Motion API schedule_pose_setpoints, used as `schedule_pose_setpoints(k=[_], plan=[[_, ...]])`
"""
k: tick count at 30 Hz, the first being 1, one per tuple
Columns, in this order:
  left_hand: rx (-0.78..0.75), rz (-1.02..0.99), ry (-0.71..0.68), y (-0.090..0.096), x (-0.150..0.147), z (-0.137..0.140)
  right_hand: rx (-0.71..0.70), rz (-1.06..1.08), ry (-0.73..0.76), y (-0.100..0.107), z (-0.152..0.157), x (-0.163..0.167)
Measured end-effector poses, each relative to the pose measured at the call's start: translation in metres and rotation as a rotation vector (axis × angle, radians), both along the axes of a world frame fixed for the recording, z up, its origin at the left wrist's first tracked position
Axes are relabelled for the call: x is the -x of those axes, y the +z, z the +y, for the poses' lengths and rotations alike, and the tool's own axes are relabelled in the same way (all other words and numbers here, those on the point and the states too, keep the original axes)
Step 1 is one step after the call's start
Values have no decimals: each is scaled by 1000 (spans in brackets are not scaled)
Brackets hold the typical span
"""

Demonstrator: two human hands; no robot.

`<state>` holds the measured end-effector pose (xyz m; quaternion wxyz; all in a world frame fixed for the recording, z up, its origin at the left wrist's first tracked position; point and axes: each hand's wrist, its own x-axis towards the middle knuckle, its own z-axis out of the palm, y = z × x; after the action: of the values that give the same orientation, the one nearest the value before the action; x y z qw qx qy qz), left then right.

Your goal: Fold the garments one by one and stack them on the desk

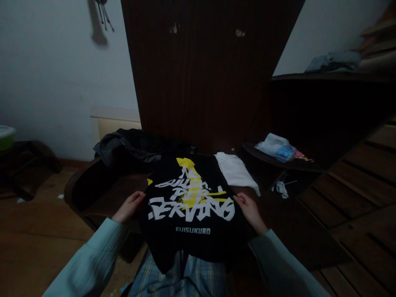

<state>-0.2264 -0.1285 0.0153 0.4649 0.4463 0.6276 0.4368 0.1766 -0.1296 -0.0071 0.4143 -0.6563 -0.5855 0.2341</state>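
A black T-shirt [198, 243] with white lettering and yellow patches is spread between my hands, over the dark wooden bench and partly over my lap. My left hand [131, 205] pinches its left edge, and my right hand [249, 208] grips the opposite edge at about the same height. Just beyond my right hand, a folded white garment [236, 170] lies on the bench. The shirt's underside and the fingertips beneath it are hidden.
Dark grey clothing [130, 146] lies heaped at the bench's back left. On a low shelf to the right sits a plastic packet [275, 147]. A tall brown panel [204, 74] rises behind. At far left stands a stool [23, 165].
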Motion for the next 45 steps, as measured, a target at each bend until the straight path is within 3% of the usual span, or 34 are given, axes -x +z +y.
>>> schedule_pose_setpoints(k=[5,10,14,18,22,27,31,35,39,45], plan=[[18,-78,31,6,-2,-4,22,75,-9,1,-2,-2],[-21,18,6,12,-6,-11,-70,-300,-172,1,-24,11],[-122,61,-24,8,-2,-8,-176,-610,-153,-2,-36,24],[-225,136,-52,3,7,-5,-201,-739,-146,0,-33,26],[-224,204,-55,2,13,-6,-201,-570,-89,-1,-28,8],[-260,255,27,-4,18,-3,-28,-64,-152,-1,-23,-24],[-278,287,91,-13,21,1,106,213,-94,3,-19,-34],[-251,373,118,-14,18,-1,113,200,-111,8,-20,-24],[-195,489,103,-5,12,-8,33,92,-111,5,-24,-15],[-182,380,140,-1,15,-7,53,342,-78,1,-25,-29]])
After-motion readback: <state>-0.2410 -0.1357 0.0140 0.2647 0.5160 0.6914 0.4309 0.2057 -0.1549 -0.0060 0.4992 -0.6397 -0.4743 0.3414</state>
